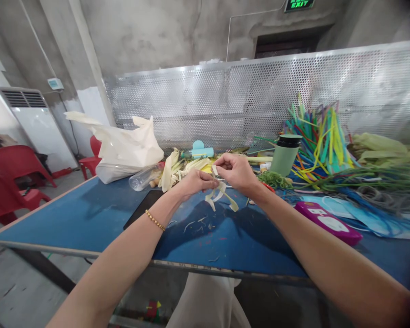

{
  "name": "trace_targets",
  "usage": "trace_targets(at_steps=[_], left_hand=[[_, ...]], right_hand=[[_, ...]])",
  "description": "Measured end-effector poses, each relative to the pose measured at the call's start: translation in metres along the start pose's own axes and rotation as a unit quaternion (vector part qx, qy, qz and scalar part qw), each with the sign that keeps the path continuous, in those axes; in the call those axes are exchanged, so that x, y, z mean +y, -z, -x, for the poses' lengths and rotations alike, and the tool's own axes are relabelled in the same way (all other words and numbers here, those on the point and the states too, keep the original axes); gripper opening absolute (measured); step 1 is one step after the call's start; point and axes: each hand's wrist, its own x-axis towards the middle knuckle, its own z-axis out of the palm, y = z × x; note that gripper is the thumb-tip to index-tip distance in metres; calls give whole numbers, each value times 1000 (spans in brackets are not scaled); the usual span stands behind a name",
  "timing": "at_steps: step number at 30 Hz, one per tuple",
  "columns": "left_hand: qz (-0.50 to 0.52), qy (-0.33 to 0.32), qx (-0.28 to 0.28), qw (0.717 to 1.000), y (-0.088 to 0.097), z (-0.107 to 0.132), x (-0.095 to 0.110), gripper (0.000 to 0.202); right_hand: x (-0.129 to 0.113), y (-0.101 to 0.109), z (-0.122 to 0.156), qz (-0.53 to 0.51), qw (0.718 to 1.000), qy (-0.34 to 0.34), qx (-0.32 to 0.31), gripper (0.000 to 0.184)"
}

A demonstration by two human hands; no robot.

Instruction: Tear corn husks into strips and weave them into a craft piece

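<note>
Both my hands meet above the middle of the blue table [89, 218]. My left hand [196, 181] pinches pale corn-husk strips [222, 195] whose loose ends hang down toward the tabletop. My right hand [237, 172] is closed on the upper end of the same strips, fingers curled over them. A beaded bracelet sits on my left wrist. Just behind the hands lies a heap of more pale husks [181, 171].
A white plastic bag [123, 150], a clear bottle [145, 177] and a light-blue tube [200, 152] stand at the back. A green tumbler [285, 154], coloured strips [319, 136], green cords and a purple phone [330, 223] fill the right. Red chairs [12, 175] stand left.
</note>
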Motion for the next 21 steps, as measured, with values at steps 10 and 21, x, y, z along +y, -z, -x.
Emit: trace_targets(at_steps=[10, 21], left_hand=[[49, 7, -2, 999, -9, 1, -1, 23], [40, -44, -16, 998, -17, 2, -1, 21]], right_hand=[[-5, -4, 3, 27, 999, 41, -4, 4], [-2, -12, 5, 47, 997, 60, 9, 6]])
